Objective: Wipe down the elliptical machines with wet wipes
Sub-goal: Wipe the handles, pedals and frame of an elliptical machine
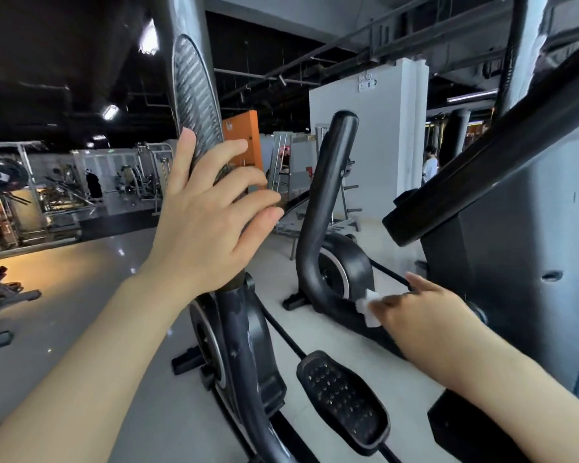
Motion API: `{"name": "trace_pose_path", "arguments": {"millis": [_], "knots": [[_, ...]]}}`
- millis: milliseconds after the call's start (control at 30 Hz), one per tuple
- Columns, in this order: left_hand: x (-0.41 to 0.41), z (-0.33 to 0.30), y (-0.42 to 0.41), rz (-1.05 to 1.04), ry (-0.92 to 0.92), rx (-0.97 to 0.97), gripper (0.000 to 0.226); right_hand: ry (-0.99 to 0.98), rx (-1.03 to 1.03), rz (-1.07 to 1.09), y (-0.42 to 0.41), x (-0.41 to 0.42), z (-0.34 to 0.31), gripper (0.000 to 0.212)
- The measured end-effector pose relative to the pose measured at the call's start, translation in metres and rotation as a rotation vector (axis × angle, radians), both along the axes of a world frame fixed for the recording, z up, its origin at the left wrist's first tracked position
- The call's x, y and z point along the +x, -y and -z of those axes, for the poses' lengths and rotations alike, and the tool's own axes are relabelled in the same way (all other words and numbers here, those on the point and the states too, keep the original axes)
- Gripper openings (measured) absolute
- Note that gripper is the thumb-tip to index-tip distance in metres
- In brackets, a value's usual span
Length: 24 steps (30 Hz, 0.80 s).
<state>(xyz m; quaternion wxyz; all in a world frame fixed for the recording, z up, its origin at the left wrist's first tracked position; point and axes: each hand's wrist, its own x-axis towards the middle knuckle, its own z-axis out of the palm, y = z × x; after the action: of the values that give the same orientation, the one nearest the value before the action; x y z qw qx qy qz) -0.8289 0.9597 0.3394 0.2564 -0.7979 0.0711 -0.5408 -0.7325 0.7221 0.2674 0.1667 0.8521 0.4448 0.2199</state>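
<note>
Weight racks [47, 192] behind elliptical handlebar [198, 105]

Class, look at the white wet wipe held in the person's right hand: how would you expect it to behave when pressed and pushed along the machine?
The wet wipe looks crumpled and bunched in the right hand, so it is probably floppy and follows curved surfaces. It seems small and thin, likely very light. Being soft, it may fold or bunch further when pushed.

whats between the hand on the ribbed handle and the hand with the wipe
In the head view, a curved black handlebar stands between the left hand and the right hand holding the wet wipe.
</note>
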Motion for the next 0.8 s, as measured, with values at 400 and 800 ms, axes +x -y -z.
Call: {"name": "trace_pose_path", "arguments": {"millis": [400, 800], "knots": [[-0.024, 0.075, 0.048, 0.206, 0.005, -0.113, 0.039, 0.153, 0.329, -0.362, -0.045, 0.033, 0.071, 0.041], [0.064, 0.193, 0.086, 0.286, -0.421, -0.749, 0.060, 0.152, 0.330, -0.428, 0.086, 0.052, 0.082, 0.045]]}}
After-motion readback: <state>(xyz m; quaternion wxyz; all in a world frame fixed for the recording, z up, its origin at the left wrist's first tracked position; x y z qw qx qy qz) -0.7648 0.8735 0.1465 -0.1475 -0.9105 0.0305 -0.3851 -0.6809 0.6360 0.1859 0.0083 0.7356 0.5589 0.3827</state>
